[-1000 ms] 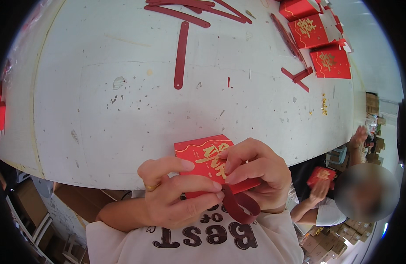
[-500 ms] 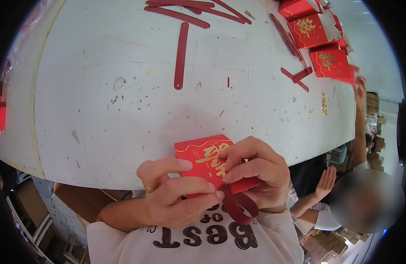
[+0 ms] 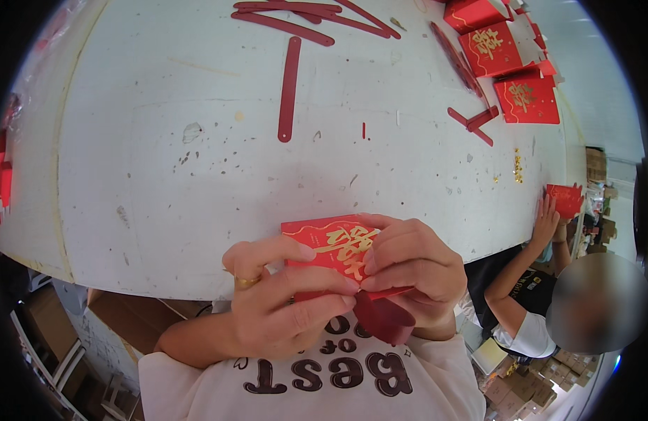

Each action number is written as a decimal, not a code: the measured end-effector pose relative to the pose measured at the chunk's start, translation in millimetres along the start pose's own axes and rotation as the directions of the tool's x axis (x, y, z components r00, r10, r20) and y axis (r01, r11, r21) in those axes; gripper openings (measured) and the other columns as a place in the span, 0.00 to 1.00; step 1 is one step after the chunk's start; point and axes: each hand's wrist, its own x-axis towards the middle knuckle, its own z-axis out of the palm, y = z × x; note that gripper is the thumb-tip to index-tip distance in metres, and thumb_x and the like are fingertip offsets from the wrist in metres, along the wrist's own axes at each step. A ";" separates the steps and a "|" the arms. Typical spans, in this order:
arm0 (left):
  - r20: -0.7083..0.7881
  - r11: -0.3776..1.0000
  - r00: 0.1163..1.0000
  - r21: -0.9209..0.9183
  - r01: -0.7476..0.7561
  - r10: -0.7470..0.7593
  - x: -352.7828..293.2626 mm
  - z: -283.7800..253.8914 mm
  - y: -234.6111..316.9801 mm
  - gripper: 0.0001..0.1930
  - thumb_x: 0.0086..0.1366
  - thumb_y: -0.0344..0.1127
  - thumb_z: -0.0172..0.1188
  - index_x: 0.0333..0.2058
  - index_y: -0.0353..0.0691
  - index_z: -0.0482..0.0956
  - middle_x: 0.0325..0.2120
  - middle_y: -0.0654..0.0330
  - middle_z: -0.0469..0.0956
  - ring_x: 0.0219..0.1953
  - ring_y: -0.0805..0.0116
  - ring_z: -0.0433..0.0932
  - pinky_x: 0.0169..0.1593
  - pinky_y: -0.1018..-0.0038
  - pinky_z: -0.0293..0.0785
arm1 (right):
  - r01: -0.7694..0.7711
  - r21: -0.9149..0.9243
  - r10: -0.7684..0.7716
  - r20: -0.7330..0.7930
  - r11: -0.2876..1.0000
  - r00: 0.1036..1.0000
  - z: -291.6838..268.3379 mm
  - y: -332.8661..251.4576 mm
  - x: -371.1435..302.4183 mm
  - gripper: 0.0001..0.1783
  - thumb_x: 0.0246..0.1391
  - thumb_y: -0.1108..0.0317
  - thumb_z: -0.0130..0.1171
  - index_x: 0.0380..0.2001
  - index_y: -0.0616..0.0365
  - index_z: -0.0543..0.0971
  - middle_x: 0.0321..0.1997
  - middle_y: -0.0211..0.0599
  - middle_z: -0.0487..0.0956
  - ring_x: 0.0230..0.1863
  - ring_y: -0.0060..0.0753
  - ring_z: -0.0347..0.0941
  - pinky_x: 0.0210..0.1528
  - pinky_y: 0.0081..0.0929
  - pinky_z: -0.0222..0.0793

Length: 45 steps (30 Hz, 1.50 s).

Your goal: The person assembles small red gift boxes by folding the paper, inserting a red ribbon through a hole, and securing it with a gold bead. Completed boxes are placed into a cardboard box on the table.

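Close to my body, at the table's near edge, I hold a small red paper box (image 3: pixel 324 230) with gold lettering. My left hand (image 3: pixel 289 298), a ring on one finger, is closed on its left side and near edge. My right hand (image 3: pixel 419 270) is closed on the right side, thumb and fingertips pressing near the lower edge. A dark red strap (image 3: pixel 385 319) curves in a loop from that edge, below the meeting fingertips. The strap's end is hidden by my fingers.
Loose dark red straps (image 3: pixel 289 91) lie farther up the white table (image 3: pixel 219 175). Red boxes (image 3: pixel 527 98) are piled at the far right, near small gold fasteners (image 3: pixel 518 168). At the right, a co-worker's hands (image 3: pixel 546 217) hold a red box (image 3: pixel 565 200).
My right fingers have shifted and now press closer to the box's lower edge; the strap loop has turned. The co-worker has brought a red box nearer from the pile.
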 end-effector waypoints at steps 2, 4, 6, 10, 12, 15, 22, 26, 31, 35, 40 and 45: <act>0.019 0.991 0.994 -0.082 0.109 -0.108 3.7 -2.1 2.3 0.12 0.41 0.22 0.65 0.25 0.46 0.76 0.30 0.68 0.80 0.42 0.63 0.64 0.45 0.74 0.59 | -0.019 0.041 0.020 -0.029 0.999 0.999 2.2 3.0 -2.7 0.08 0.36 0.81 0.63 0.25 0.65 0.78 0.33 0.37 0.75 0.34 0.36 0.72 0.52 0.49 0.67; 0.073 0.935 0.956 -0.200 0.294 -0.285 6.4 -5.3 5.1 0.14 0.39 0.23 0.67 0.27 0.46 0.77 0.29 0.67 0.79 0.40 0.68 0.66 0.44 0.76 0.56 | -0.053 0.139 0.059 -0.040 0.989 0.997 3.4 5.5 -4.7 0.08 0.37 0.81 0.62 0.25 0.65 0.78 0.33 0.38 0.75 0.34 0.36 0.72 0.53 0.49 0.66; 0.064 0.903 0.963 -0.335 0.269 -0.264 2.8 -1.3 -2.3 0.19 0.43 0.20 0.65 0.34 0.44 0.70 0.29 0.68 0.79 0.39 0.67 0.64 0.43 0.75 0.61 | -0.079 0.194 0.089 -0.045 0.978 0.995 5.1 5.1 -5.4 0.08 0.37 0.81 0.62 0.26 0.66 0.77 0.33 0.39 0.75 0.34 0.36 0.72 0.54 0.49 0.66; 0.040 0.913 0.981 -0.362 0.189 -0.188 4.9 2.8 -3.2 0.26 0.46 0.18 0.65 0.42 0.42 0.61 0.30 0.65 0.78 0.37 0.67 0.63 0.43 0.74 0.65 | -0.079 0.119 0.088 -0.080 0.990 0.993 7.2 2.8 -9.6 0.08 0.38 0.80 0.62 0.26 0.65 0.78 0.34 0.39 0.75 0.37 0.35 0.72 0.54 0.49 0.65; -0.002 0.862 0.955 -0.431 0.266 -0.295 3.8 7.0 1.3 0.18 0.47 0.23 0.67 0.35 0.40 0.68 0.28 0.64 0.77 0.35 0.69 0.67 0.41 0.74 0.63 | -0.072 0.040 0.074 -0.066 0.997 0.995 5.2 4.3 -13.7 0.10 0.37 0.80 0.63 0.28 0.64 0.78 0.36 0.38 0.75 0.39 0.35 0.73 0.54 0.47 0.65; 0.049 0.880 0.960 -0.388 0.274 -0.277 8.0 1.9 0.0 0.12 0.48 0.25 0.67 0.31 0.39 0.73 0.28 0.65 0.78 0.33 0.68 0.70 0.41 0.74 0.63 | -0.137 -0.005 0.137 -0.083 0.990 0.987 1.1 -6.3 -15.0 0.16 0.36 0.78 0.65 0.34 0.61 0.79 0.42 0.39 0.76 0.42 0.35 0.73 0.53 0.41 0.67; 0.055 0.967 0.995 -0.237 0.091 -0.080 18.5 6.3 -2.9 0.10 0.51 0.26 0.64 0.34 0.41 0.79 0.32 0.64 0.79 0.37 0.65 0.73 0.43 0.73 0.62 | 0.088 -0.150 -0.083 0.039 0.985 0.996 -15.8 -27.9 12.8 0.19 0.35 0.76 0.68 0.36 0.58 0.80 0.32 0.38 0.79 0.33 0.36 0.76 0.34 0.27 0.72; 0.109 0.990 0.994 -0.139 -0.004 0.019 20.5 4.3 -5.0 0.09 0.52 0.25 0.62 0.35 0.40 0.78 0.32 0.63 0.79 0.37 0.65 0.73 0.47 0.73 0.60 | -0.079 -0.222 0.097 0.074 0.972 0.993 -19.3 -46.8 16.7 0.16 0.32 0.76 0.68 0.32 0.62 0.81 0.24 0.35 0.77 0.28 0.31 0.74 0.31 0.23 0.69; 0.186 0.966 0.982 -0.242 0.086 -0.041 24.2 -0.3 -11.4 0.09 0.53 0.24 0.60 0.34 0.41 0.76 0.31 0.64 0.79 0.37 0.65 0.74 0.48 0.71 0.60 | 0.132 -0.210 -0.070 0.281 0.969 0.957 -34.5 -44.6 29.3 0.17 0.35 0.80 0.63 0.35 0.63 0.81 0.27 0.38 0.77 0.29 0.33 0.75 0.31 0.23 0.69; 0.130 0.977 0.991 -0.207 0.058 -0.031 23.3 3.0 -7.4 0.09 0.52 0.24 0.60 0.33 0.41 0.76 0.30 0.63 0.78 0.37 0.65 0.75 0.48 0.70 0.61 | 0.103 -0.200 -0.057 0.224 0.974 0.973 -31.6 -40.0 25.3 0.13 0.37 0.82 0.61 0.32 0.64 0.80 0.28 0.39 0.78 0.29 0.32 0.75 0.33 0.22 0.69; 0.062 0.996 0.998 -0.090 0.007 -0.001 15.7 6.9 -7.5 0.09 0.50 0.24 0.61 0.31 0.41 0.74 0.31 0.62 0.79 0.37 0.65 0.75 0.46 0.70 0.61 | -0.010 -0.216 -0.026 -0.163 0.976 0.986 0.6 -29.9 12.9 0.02 0.45 0.81 0.58 0.24 0.66 0.76 0.23 0.39 0.76 0.21 0.27 0.72 0.27 0.20 0.67; 0.103 0.997 0.995 -0.076 0.005 0.003 22.8 7.2 1.4 0.09 0.48 0.26 0.64 0.29 0.41 0.73 0.30 0.63 0.79 0.36 0.64 0.75 0.44 0.70 0.60 | -0.135 0.060 0.148 -0.365 0.989 0.919 17.8 -28.4 -1.2 0.03 0.48 0.79 0.57 0.29 0.66 0.76 0.28 0.41 0.77 0.27 0.28 0.72 0.32 0.20 0.68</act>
